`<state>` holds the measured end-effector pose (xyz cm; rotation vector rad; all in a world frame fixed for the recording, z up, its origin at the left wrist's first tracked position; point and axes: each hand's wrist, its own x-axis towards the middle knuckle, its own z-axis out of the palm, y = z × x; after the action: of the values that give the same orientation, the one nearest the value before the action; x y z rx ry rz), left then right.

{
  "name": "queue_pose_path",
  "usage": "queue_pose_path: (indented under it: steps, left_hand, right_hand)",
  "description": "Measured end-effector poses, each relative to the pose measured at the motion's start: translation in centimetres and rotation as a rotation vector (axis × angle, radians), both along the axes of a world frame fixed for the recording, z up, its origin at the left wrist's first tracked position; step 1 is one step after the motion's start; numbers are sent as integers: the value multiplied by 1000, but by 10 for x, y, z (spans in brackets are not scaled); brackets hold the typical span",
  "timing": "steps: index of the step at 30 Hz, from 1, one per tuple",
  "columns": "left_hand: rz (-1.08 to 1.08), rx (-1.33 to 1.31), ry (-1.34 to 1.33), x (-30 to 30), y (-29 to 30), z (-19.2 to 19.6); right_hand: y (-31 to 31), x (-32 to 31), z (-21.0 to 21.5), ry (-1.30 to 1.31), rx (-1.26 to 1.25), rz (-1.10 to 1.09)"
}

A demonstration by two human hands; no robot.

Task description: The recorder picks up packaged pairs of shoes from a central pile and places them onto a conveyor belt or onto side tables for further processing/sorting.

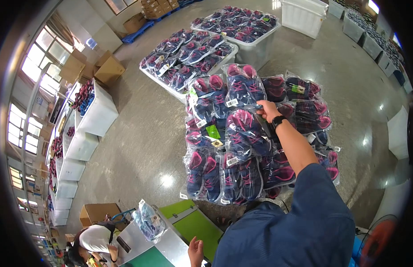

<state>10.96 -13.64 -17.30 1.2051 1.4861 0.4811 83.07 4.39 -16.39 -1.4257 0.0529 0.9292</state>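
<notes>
A bin heaped with bagged pairs of navy sneakers with pink laces and linings stands in front of me. My right hand [267,111], a dark watch on its wrist, reaches over the heap. Its fingers are closed on the clear plastic at the upper edge of a bagged pair of sneakers [244,133], lying on top of other pairs. Just beyond it rests another bagged pair [245,86] with a white label. My left hand [196,252] is low, beside the metal-topped table [137,236], its fingers loosely bent and apart with nothing seen in them.
Two more white bins [255,49] of bagged sneakers stand beyond the heap. On the table lies a bagged light-blue pair [148,222], near a green panel [188,227]. A co-worker [93,240] bends at its left. White bins [97,111] line the left side; a red fan [378,240] stands at right.
</notes>
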Motion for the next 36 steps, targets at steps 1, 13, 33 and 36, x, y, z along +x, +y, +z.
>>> queue_pose_path:
  steps: [1,13,33,36]
  left_hand:
    - [32,-14,9,6,-4,9]
    - [-71,-104,98,-16,-10,4]
    - [-143,-46,194,-99,-25,-36]
    - [-74,-74,173,-97,-32,-34]
  right_hand:
    - [-12,1,1,-24,-40,29]
    - [-29,-10,10,103,-173,109]
    - [-12,-23,8,-265,-61,-140]
    - [-8,-30,16,-280,-66,-81]
